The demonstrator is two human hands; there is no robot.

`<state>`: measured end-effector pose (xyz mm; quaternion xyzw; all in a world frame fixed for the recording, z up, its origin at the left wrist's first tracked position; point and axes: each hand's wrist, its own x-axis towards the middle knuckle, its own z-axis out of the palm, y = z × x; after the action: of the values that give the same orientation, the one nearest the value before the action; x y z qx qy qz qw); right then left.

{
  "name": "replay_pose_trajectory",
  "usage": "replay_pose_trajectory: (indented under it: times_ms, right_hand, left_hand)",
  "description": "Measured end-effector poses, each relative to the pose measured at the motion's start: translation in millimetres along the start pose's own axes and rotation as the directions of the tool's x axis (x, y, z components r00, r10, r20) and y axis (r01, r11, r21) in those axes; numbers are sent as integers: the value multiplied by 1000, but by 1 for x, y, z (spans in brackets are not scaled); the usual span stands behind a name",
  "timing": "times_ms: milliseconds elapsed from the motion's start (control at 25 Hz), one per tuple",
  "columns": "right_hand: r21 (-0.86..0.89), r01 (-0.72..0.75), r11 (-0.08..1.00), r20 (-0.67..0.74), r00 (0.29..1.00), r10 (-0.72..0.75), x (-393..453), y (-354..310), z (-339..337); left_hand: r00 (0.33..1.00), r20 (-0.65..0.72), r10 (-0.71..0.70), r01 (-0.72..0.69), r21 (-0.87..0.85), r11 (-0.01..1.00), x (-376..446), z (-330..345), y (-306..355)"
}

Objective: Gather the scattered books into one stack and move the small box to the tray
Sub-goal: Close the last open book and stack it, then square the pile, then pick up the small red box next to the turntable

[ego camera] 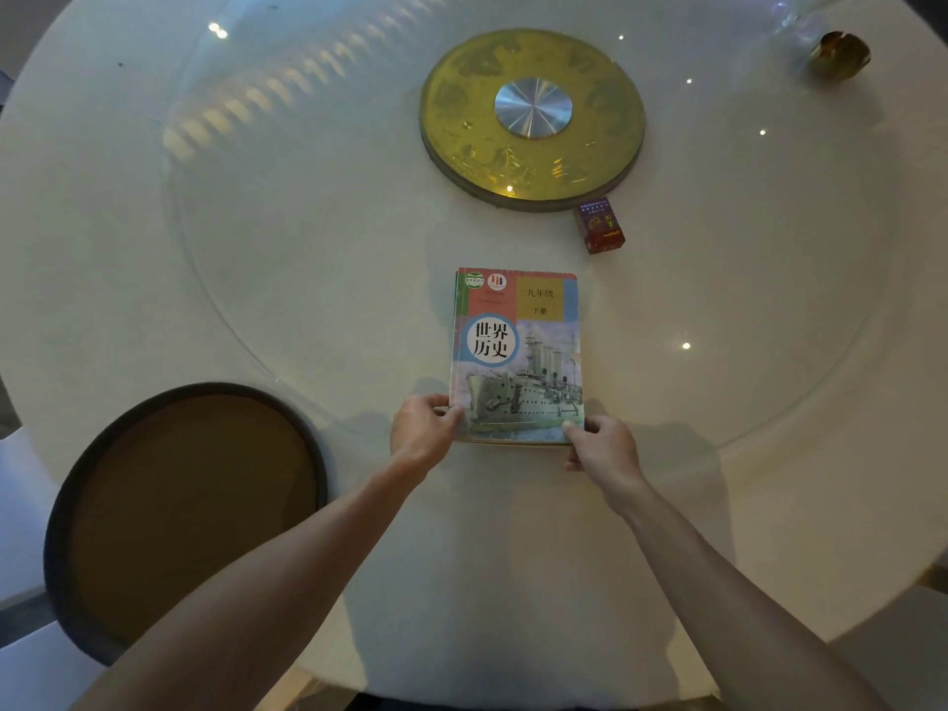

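Note:
A stack of books point(518, 351) lies on the round white table point(308, 248), its top cover showing a grey warship. My left hand point(423, 428) grips the stack's near left corner, and my right hand point(600, 443) grips the near right corner. A small red and purple box point(600, 225) stands beyond the stack, to its right, next to the gold disc. The round brown tray point(190, 505) with a dark rim sits at the near left of the table and holds nothing.
A gold disc point(533, 120) with a silver hub marks the centre of a glass turntable. A small brass-coloured object point(841, 53) sits at the far right. The table edge curves close to me.

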<state>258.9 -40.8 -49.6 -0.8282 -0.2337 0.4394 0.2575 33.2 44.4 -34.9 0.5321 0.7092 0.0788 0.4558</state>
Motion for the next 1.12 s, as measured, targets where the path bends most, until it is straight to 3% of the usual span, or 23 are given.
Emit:
replay_pose_trajectory:
  times_ms: [160,320,440,560,720,920,1120]
  right_hand:
    - [-305,68,950,31,998,-62,2,-9,-9]
    - [-571,162,805,173,982,-75,7,-26,-23]
    - [-618,181,765,222,974,-52,21,-45,-38]
    - [-566,174,806,123,984,-126,49,-74,-55]
    - [-504,184,844,-24,974,-227,98,-115,-74]
    - [-472,234,850,-93,946,-311,155,-151,-81]
    - [-530,247,811,-55,945,-323,202,-167,-74]
  left_hand:
    - [995,31,90,-95,245,965,3,-6,6]
    - [953,196,232,-304,610,732,3,-17,22]
    - [951,258,172,-305,674,673,18,-33,48]
    - [940,203,273,-339,641,688,42,-42,91]
    - [864,266,427,-498,343,796,76,-22,156]
    - [894,144,423,-444,173,879,134,23,215]
    - [908,73,412,-419,133,898,194,61,256]
